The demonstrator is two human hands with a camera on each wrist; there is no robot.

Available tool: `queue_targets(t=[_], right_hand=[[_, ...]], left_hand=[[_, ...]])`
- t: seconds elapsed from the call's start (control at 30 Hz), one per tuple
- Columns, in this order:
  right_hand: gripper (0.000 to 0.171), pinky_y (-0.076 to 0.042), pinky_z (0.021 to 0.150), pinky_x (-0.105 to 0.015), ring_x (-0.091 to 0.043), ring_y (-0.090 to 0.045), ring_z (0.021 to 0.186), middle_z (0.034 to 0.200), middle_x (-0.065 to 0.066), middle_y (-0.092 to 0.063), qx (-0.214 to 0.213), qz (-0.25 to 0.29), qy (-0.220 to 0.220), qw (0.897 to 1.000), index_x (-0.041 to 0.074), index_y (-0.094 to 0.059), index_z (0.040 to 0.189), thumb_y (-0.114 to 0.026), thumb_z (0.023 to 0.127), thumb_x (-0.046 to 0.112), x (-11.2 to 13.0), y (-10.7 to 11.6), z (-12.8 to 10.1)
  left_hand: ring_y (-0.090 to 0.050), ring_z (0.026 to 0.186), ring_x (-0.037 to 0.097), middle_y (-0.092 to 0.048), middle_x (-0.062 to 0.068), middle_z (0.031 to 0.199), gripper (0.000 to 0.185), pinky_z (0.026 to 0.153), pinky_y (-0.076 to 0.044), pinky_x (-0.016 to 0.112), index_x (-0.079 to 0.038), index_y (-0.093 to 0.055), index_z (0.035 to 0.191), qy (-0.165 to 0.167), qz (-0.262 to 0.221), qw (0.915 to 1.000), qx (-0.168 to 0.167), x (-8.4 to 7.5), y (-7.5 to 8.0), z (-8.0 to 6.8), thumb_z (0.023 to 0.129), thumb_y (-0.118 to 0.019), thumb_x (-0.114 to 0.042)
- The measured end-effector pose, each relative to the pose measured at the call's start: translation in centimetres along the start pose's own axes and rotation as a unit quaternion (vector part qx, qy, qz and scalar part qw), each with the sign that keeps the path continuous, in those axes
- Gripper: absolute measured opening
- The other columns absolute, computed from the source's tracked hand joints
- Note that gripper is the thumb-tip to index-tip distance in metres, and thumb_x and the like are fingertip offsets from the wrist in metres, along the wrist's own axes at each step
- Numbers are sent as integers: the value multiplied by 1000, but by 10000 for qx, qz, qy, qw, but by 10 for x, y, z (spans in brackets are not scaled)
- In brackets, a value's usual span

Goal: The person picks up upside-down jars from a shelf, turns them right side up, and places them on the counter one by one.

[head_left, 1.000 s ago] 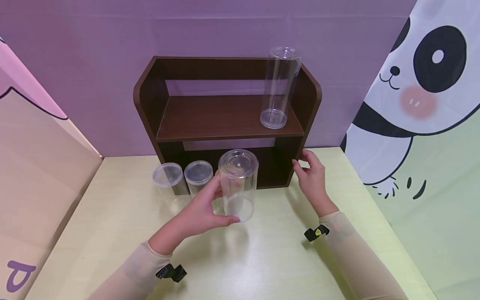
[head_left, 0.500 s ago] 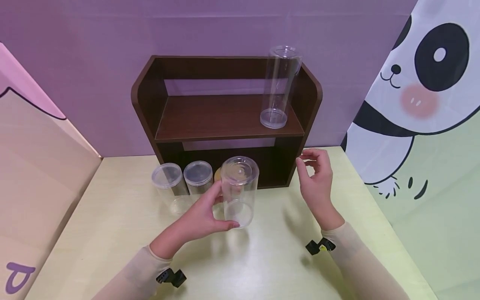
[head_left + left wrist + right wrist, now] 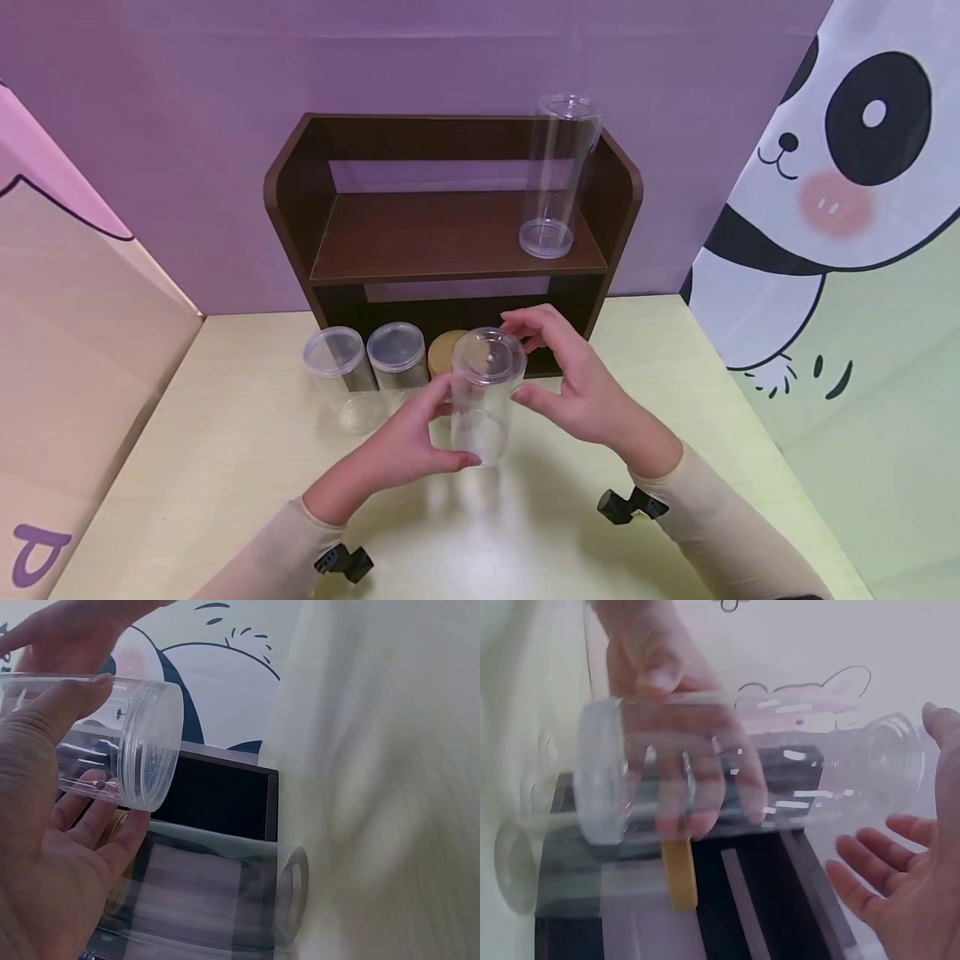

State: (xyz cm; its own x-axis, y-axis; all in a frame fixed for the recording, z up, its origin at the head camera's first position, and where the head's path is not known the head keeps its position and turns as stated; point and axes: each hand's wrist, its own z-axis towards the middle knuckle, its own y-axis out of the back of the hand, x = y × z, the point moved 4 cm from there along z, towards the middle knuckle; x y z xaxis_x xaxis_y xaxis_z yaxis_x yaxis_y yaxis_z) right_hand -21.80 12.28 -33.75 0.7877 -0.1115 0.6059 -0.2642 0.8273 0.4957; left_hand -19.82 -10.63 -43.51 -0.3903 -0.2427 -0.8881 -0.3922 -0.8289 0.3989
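My left hand [image 3: 435,429] grips a clear lidded plastic jar [image 3: 485,392] from its left side and holds it upright just above the table [image 3: 225,467]. My right hand [image 3: 543,367] is open beside the jar's right side, with its fingers spread over the lid and its thumb close to the wall. I cannot tell whether it touches the jar. In the left wrist view the jar [image 3: 112,742] lies across my left hand's fingers [image 3: 90,825]. In the right wrist view the jar [image 3: 705,780] fills the middle, with my open right palm [image 3: 900,900] below it.
A dark brown shelf unit [image 3: 450,242] stands at the back of the table, with a tall clear cylinder [image 3: 558,175] on its right. Two clear lidded jars [image 3: 333,367] [image 3: 396,354] and a yellow-lidded one [image 3: 446,350] stand before its lower opening. A panda backdrop [image 3: 840,167] closes the right side.
My right hand has moved left from the shelf's right side to the jar. My left hand has lowered the jar slightly and still grips it.
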Motion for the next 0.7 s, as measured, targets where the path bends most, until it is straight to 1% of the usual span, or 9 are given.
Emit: queue_targets(t=[0.13, 0.2, 0.27, 0.3, 0.37, 0.43, 0.5, 0.6, 0.7], right_hand=[[86, -53, 107, -35, -23, -59, 128, 142, -6, -60, 391, 25, -168, 9991, 6, -52, 156, -72, 100, 67, 4, -6, 4], [88, -53, 107, -35, -22, -60, 128, 144, -7, -60, 490, -16, -220, 9986, 6, -51, 156, -73, 98, 69, 5, -8, 6], [88, -53, 108, -35, -22, -61, 128, 146, -7, -60, 555, -28, -272, 9981, 6, -51, 157, -75, 98, 66, 6, -10, 7], [84, -53, 108, -34, -22, -61, 128, 147, -7, -60, 574, -42, -312, 9979, 6, -51, 157, -78, 99, 61, 6, -10, 8], [76, -54, 107, -34, -20, -62, 126, 146, -6, -62, 597, -28, -372, 9975, 6, -52, 156, -84, 100, 46, 7, -11, 9], [69, -56, 105, -33, -19, -64, 123, 143, -4, -63, 586, -32, -399, 9975, 6, -55, 153, -89, 97, 28, 8, -12, 10], [66, -57, 102, -32, -19, -65, 120, 139, -3, -65, 537, -45, -392, 9978, 4, -59, 149, -90, 92, 14, 9, -12, 11], [64, -58, 100, -32, -19, -65, 118, 135, -2, -66, 448, -20, -351, 9984, 1, -62, 145, -91, 89, 9, 10, -12, 12], [64, -59, 101, -32, -20, -66, 118, 136, -3, -66, 381, 45, -340, 9987, 0, -62, 146, -91, 89, 8, 9, -12, 12]], left_hand=[[-55, 145, 22, -55, -1, 157, 94, 123, -47, 51, -19, -46, 157, 10, -43, 9999, 105, 3, -3, -1, 81, -99, -7], [-53, 147, 22, -54, -2, 158, 94, 123, -47, 51, -19, -46, 158, -18, -55, 9999, 151, 4, -4, -1, 81, -99, -7], [-53, 147, 21, -52, -3, 160, 95, 123, -47, 49, -20, -45, 159, -34, -61, 9998, 179, 4, -4, -2, 82, -99, -8], [-53, 146, 21, -52, -3, 160, 95, 123, -47, 49, -20, -45, 159, -44, -64, 9998, 187, 5, -5, -2, 82, -99, -8], [-53, 145, 21, -51, -3, 161, 96, 123, -47, 48, -19, -45, 160, -64, -76, 9997, 204, 5, -5, -3, 82, -99, -7], [-53, 145, 20, -51, -3, 161, 97, 123, -47, 47, -19, -44, 161, -87, -93, 9997, 222, 5, -6, -3, 82, -99, -7], [-53, 146, 20, -51, -4, 161, 98, 124, -47, 46, -20, -44, 162, -94, -108, 9996, 229, 6, -6, -4, 82, -99, -7], [-54, 146, 19, -52, -4, 161, 100, 124, -47, 46, -22, -43, 163, -73, -109, 9996, 242, 6, -5, -5, 82, -99, -8], [-53, 146, 19, -51, -5, 161, 101, 124, -46, 48, -24, -41, 163, 30, -70, 9995, 301, 8, -5, -6, 82, -99, -11]])
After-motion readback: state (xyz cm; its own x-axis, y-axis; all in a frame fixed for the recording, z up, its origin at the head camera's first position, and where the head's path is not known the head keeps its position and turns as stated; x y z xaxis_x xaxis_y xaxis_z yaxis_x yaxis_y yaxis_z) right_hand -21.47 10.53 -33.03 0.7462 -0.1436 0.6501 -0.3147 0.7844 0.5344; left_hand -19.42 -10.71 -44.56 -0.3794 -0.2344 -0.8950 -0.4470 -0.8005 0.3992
